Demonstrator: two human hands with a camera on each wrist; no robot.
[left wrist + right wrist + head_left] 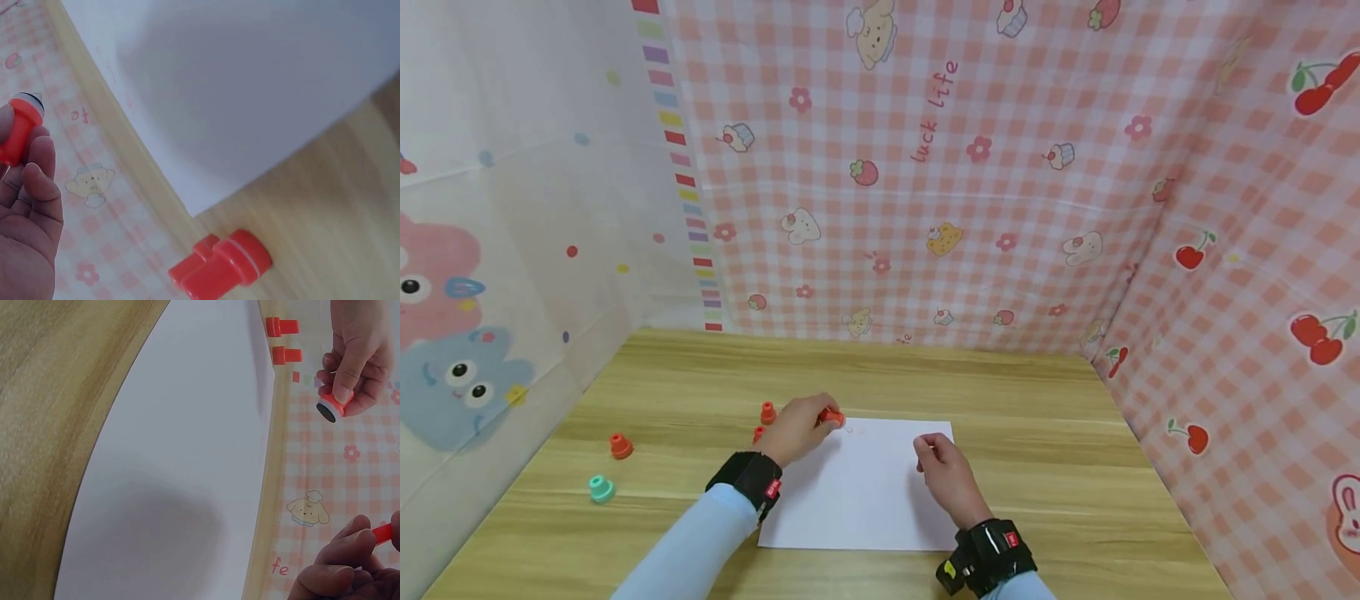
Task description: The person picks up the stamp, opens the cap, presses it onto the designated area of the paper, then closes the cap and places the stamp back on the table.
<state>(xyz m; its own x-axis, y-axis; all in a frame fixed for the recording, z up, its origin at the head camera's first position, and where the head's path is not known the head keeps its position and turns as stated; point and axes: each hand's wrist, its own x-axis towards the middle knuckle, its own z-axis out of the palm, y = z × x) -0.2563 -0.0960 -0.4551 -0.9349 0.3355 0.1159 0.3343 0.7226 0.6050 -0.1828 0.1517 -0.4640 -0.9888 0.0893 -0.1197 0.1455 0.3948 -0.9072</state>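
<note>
The left hand (801, 427) grips a stamp (24, 128) seemingly to leave its dark face (326, 412) free, while the right hand (947, 475) pinches a red bit (382, 533), perhaps its cap.

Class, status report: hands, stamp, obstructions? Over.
Left hand grips red, flared plastic stamp. Right hand pinches small red piece. White rectangular paper flat; no obstruction seen.

Head view: left hand (797, 429) masks the far-left corner of the paper (865, 504) and part of a red stamp (758, 434); far-edge marks (849, 430), too tiny to read; red piece (381, 534) in the right hand (950, 477), perhaps a cap, cut off in right wrist view.
</note>
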